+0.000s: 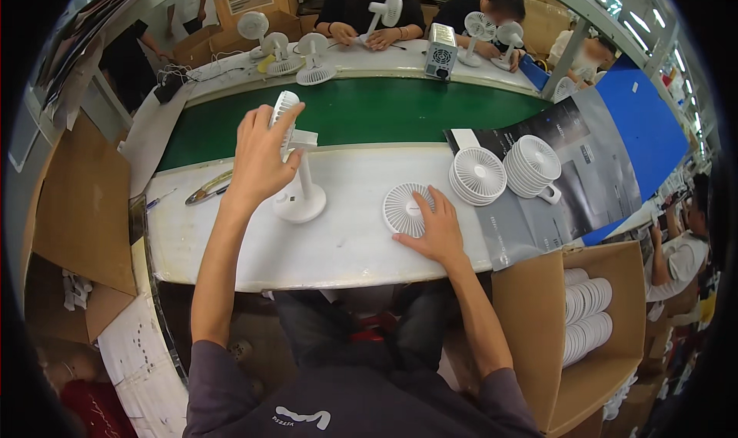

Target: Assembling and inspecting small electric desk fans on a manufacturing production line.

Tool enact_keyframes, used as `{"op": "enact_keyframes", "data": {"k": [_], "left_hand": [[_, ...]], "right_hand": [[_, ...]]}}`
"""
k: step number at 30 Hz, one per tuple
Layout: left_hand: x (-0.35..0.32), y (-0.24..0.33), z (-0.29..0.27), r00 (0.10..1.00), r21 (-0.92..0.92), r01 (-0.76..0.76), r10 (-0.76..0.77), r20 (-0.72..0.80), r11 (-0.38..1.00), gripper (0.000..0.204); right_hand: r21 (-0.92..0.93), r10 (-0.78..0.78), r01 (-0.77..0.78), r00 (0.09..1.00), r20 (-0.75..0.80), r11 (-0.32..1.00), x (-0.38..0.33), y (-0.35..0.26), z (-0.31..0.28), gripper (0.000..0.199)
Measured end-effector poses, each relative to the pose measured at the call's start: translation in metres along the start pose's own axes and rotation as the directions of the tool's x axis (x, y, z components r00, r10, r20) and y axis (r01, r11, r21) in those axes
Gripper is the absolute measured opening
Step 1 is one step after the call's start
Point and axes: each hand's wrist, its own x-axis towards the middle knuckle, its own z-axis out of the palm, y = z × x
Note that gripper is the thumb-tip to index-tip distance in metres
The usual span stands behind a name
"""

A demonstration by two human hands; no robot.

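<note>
My smooth white tabletop (pixel 354 265) lies on the near side of a flat green belt (pixel 369 117), and at its right a brown cardboard box (pixel 530 346) hides part of the stacked white discs (pixel 588 334) inside. Left on the tabletop a white plastic fan (pixel 307 177) stands on its round base, its head partly covered by my left hand (pixel 265 157), which curls around it, forearm reaching up; farther right a round, fine-ribbed grille (pixel 400 210) lies flat, its right side partly hidden under my right hand (pixel 438 227), spread wide with fingertips touching it.
</note>
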Motion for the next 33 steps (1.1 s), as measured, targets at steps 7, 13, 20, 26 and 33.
{"op": "enact_keyframes", "data": {"k": [7, 13, 20, 26, 33], "left_hand": [[-0.01, 0.004, -0.011, 0.953, -0.371, 0.291, -0.235, 0.19, 0.882, 0.06], [-0.002, -0.032, -0.035, 0.914, -0.632, 0.068, 0.206, 0.35, 0.772, 0.056], [0.012, -0.025, -0.041, 0.97, -0.081, 0.012, 0.008, 0.243, 0.997, 0.06], [0.011, -0.025, -0.025, 0.943, -0.164, 0.197, -0.141, 0.3, 0.967, 0.061], [-0.011, -0.057, -0.009, 0.947, -0.536, 0.312, -0.214, 0.239, 0.784, 0.053]], "right_hand": [[-0.009, 0.009, -0.009, 1.0, -0.028, 1.0, -0.003, 0.005, 0.003, 0.087], [-0.01, 0.012, -0.012, 1.0, -0.006, 1.0, -0.001, 0.0, 0.0, 0.086], [0.016, -0.019, 0.019, 1.0, -0.024, 1.0, -0.001, 0.002, 0.004, 0.084], [-0.028, -0.058, 0.057, 0.998, -0.032, 0.998, -0.005, 0.013, 0.007, 0.088], [-0.048, -0.003, 0.001, 0.999, -0.046, 0.999, -0.002, -0.002, 0.017, 0.097]]}}
